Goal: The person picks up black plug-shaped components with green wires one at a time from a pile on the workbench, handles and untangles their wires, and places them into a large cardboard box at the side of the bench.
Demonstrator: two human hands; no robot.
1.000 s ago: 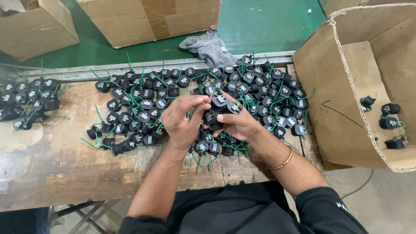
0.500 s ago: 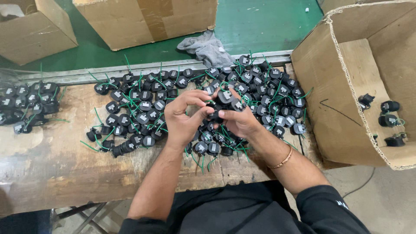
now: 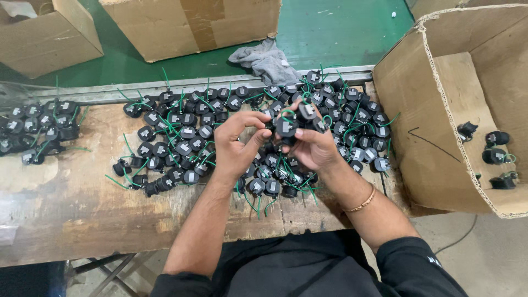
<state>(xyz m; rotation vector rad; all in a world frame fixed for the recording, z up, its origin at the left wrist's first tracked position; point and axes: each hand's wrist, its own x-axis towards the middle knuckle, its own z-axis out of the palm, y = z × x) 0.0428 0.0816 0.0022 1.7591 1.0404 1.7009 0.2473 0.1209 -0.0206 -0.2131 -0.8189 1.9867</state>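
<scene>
Both hands met over the middle of a worn wooden bench (image 3: 71, 209), close together and touching the same small black part (image 3: 286, 127), a round plastic piece with a pale label and a green wire loop. The right hand (image 3: 313, 147) was closed around it from 5 o'clock, holding it just above the pile, with a second like piece (image 3: 306, 111) pinched at its fingertips. The left hand (image 3: 235, 144) came in from 9 o'clock with thumb and forefinger curled toward the held part; whether those fingers actually gripped the part or only its wire could not be told, since the fingertips hid the contact. A gold bangle (image 3: 363, 202) sat on the right wrist. Beneath and around the hands lay a dense heap of the same black parts (image 3: 181, 132) with green wires, spreading from 9 o'clock round to 2 o'clock of the hands. A smaller cluster (image 3: 41, 129) lay well apart at the bench's far 9 o'clock end. At 3 o'clock stood an open cardboard box (image 3: 434, 143) with a few finished parts (image 3: 495, 155) inside. A grey rag (image 3: 267, 58) lay at 12 o'clock on the green floor (image 3: 341, 33), near two more cartons (image 3: 192, 25).
</scene>
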